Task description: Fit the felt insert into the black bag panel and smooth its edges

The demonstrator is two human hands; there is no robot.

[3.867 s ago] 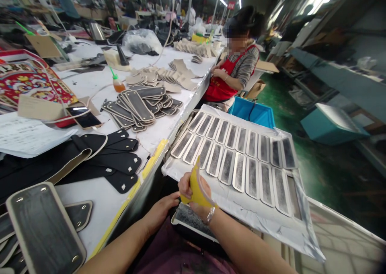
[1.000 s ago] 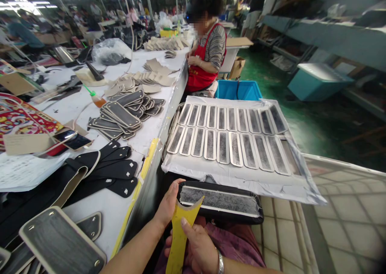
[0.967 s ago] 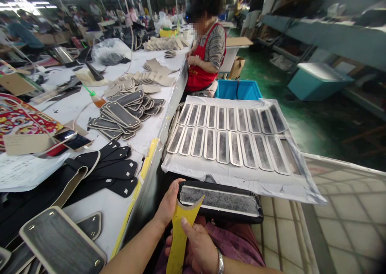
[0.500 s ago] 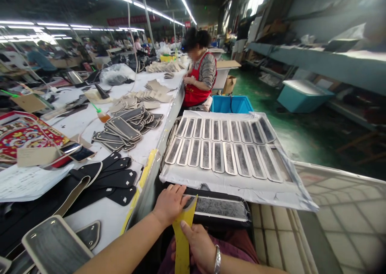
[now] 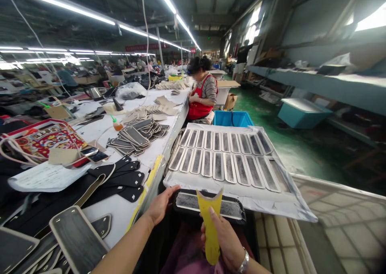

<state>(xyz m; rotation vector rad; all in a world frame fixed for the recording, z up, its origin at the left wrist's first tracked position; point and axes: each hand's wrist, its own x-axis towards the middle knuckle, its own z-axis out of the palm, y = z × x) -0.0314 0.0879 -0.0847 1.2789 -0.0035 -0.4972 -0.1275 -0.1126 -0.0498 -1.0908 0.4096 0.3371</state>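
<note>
My right hand [image 5: 226, 242] is closed around a yellow scraper [image 5: 209, 217], its notched top end standing over a black strip piece [image 5: 208, 203] with a grey glued centre that lies in front of me. My left hand [image 5: 159, 204] grips the left end of that black piece. Just beyond it lies a board [image 5: 241, 193] covered in pale sheeting, carrying two rows of several grey-centred strips [image 5: 221, 159].
A long white worktable [image 5: 126, 209] at left holds black strips [image 5: 120, 181], stacked grey pieces [image 5: 135, 135], papers, a phone and a glue bottle [image 5: 116, 124]. A person in a red apron [image 5: 202, 93] sits farther along. A blue bin [image 5: 233, 119] stands behind the board.
The view has tilted upward. My right hand moved the yellow scraper to the right, along the black piece. My left hand stays on the piece's left end.
</note>
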